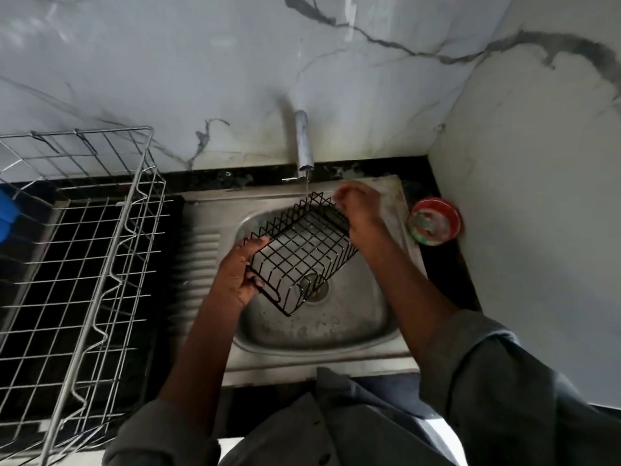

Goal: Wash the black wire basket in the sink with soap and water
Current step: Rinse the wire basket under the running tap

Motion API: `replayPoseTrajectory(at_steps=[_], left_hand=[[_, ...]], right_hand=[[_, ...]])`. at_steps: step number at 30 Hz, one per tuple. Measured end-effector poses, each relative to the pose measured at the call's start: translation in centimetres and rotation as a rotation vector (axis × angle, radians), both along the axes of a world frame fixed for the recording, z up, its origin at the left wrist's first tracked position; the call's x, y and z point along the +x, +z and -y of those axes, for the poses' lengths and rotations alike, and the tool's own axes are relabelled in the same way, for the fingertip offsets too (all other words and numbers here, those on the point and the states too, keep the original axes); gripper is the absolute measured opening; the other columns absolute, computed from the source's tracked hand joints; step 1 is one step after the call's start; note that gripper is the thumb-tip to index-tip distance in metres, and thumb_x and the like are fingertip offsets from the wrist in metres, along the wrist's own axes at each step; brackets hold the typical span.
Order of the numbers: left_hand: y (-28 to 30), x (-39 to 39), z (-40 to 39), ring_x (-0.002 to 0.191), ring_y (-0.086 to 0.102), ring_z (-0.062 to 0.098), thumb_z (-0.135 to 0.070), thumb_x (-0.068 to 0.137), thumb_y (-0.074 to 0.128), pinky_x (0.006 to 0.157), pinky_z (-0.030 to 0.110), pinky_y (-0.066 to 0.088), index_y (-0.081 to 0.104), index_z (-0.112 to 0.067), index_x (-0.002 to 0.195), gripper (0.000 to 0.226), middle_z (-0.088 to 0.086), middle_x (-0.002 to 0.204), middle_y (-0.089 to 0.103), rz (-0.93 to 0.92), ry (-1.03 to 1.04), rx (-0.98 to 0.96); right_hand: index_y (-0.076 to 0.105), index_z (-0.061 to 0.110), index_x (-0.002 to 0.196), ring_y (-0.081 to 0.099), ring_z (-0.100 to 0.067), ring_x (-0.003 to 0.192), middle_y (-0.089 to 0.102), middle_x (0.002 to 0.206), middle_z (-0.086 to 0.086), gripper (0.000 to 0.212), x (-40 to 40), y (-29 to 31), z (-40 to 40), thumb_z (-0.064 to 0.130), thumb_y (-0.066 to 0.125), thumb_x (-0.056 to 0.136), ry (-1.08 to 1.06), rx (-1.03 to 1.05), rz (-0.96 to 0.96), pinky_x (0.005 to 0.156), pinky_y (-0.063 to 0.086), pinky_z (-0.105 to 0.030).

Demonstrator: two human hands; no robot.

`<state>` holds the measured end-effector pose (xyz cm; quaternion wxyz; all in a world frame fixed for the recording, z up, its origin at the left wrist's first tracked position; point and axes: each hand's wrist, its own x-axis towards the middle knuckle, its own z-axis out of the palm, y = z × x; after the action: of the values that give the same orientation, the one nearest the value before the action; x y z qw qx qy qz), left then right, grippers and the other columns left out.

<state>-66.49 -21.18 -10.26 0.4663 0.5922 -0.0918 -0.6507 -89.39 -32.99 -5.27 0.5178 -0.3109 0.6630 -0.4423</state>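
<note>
The black wire basket (304, 252) is held tilted over the steel sink (363, 317), its far end under a thin stream of water from the grey tap (304, 142). My left hand (240, 270) grips the basket's near left edge. My right hand (361, 216) rests against its far right side, fingers curled by the top corner; whether it grips the wires is unclear. The drain (317, 287) shows through the basket's wires.
A large silver wire dish rack (84, 250) stands on the black counter to the left, with a blue object (6, 213) behind it. A red and green soap tub (433, 222) sits right of the sink by the marble wall.
</note>
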Motion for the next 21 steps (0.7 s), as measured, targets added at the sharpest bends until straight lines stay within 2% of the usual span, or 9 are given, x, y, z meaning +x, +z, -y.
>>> replayPoseTrajectory(at_steps=[2, 3, 6, 8, 10, 14, 17, 19, 21], left_hand=[[-0.3, -0.2, -0.5, 0.069, 0.053, 0.024, -0.040, 0.047, 0.101, 0.057, 0.028, 0.040, 0.070, -0.016, 0.127, 0.089, 0.014, 0.122, 0.072, -0.010, 0.030, 0.008], [-0.3, -0.3, -0.7, 0.071, 0.054, 0.026, -0.041, 0.044, 0.101, 0.061, 0.031, 0.042, 0.072, -0.016, 0.123, 0.088, 0.014, 0.120, 0.073, 0.011, 0.060, 0.016], [-0.4, -0.1, -1.0, 0.062, 0.051, 0.020, -0.044, 0.039, 0.100, 0.057, 0.033, 0.042, 0.075, -0.017, 0.117, 0.087, 0.013, 0.120, 0.073, 0.045, 0.089, 0.054], [-0.4, 0.2, -1.2, 0.059, 0.049, 0.018, -0.045, 0.038, 0.100, 0.054, 0.032, 0.039, 0.075, -0.016, 0.118, 0.089, 0.012, 0.119, 0.074, 0.042, 0.110, 0.039], [0.2, 0.2, -1.5, 0.062, 0.051, 0.018, -0.041, 0.047, 0.097, 0.053, 0.032, 0.037, 0.074, -0.015, 0.113, 0.074, 0.011, 0.110, 0.075, 0.039, 0.121, 0.051], [0.1, 0.1, -1.5, 0.069, 0.056, 0.022, -0.033, 0.068, 0.092, 0.058, 0.033, 0.040, 0.073, -0.017, 0.107, 0.046, 0.011, 0.095, 0.076, -0.019, 0.149, 0.070], [-0.8, -0.5, -1.8, 0.074, 0.056, 0.024, -0.035, 0.056, 0.098, 0.061, 0.032, 0.044, 0.074, -0.015, 0.118, 0.069, 0.017, 0.116, 0.074, -0.071, 0.182, 0.097], [-1.3, -1.4, -2.3, 0.065, 0.050, 0.017, -0.033, 0.059, 0.096, 0.055, 0.027, 0.039, 0.073, -0.017, 0.116, 0.064, 0.014, 0.116, 0.075, -0.058, 0.220, 0.103], [-1.9, -2.2, -3.1, 0.057, 0.042, 0.014, -0.035, 0.057, 0.097, 0.050, 0.024, 0.036, 0.072, -0.017, 0.120, 0.070, 0.010, 0.105, 0.073, -0.094, 0.237, 0.111]], right_hand=[[0.067, 0.003, 0.091, 0.070, -0.028, 0.090, 0.072, 0.092, -0.017, 0.021, 2.2, 1.1, 0.3, -0.007, 0.050, 0.096, 0.024, 0.187, 0.622, 0.090, 0.059, -0.037], [0.065, -0.001, 0.093, 0.071, -0.029, 0.087, 0.071, 0.091, -0.019, 0.023, 3.3, 1.3, 0.6, -0.010, 0.044, 0.098, 0.020, 0.256, 0.814, 0.085, 0.061, -0.035], [0.059, -0.006, 0.093, 0.069, -0.022, 0.057, 0.066, 0.076, -0.021, 0.017, 5.9, 0.5, 1.9, -0.007, 0.044, 0.101, -0.001, 0.309, 0.940, 0.051, 0.059, -0.023], [0.059, -0.001, 0.090, 0.055, -0.009, 0.039, 0.060, 0.063, -0.011, 0.016, 7.0, 0.2, 2.4, 0.001, 0.049, 0.102, 0.071, 0.285, 0.767, 0.033, 0.041, -0.016], [0.062, 0.006, 0.082, 0.042, -0.006, 0.033, 0.054, 0.053, -0.002, 0.023, 7.5, 0.5, 2.6, 0.019, 0.059, 0.101, 0.239, 0.210, 0.356, 0.029, 0.030, -0.017], [0.067, 0.016, 0.083, 0.063, -0.022, 0.071, 0.067, 0.082, -0.006, 0.020, 7.5, 0.3, 2.7, 0.035, 0.065, 0.090, 0.489, -0.146, -0.561, 0.064, 0.051, -0.030], [0.066, 0.017, 0.072, 0.062, -0.017, 0.071, 0.067, 0.078, -0.002, 0.034, 6.0, -0.7, 1.8, 0.040, 0.059, 0.097, 0.684, -0.205, -0.771, 0.072, 0.051, -0.031], [0.071, 0.019, 0.085, 0.063, -0.013, 0.076, 0.070, 0.088, -0.003, 0.024, 4.2, -1.3, 0.8, 0.034, 0.059, 0.100, 0.623, -0.228, -0.777, 0.072, 0.051, -0.028], [0.071, 0.025, 0.103, 0.064, -0.019, 0.098, 0.068, 0.111, -0.007, 0.017, 1.9, -2.6, -0.5, 0.036, 0.061, 0.096, 0.453, -0.175, -0.819, 0.078, 0.049, -0.028]])
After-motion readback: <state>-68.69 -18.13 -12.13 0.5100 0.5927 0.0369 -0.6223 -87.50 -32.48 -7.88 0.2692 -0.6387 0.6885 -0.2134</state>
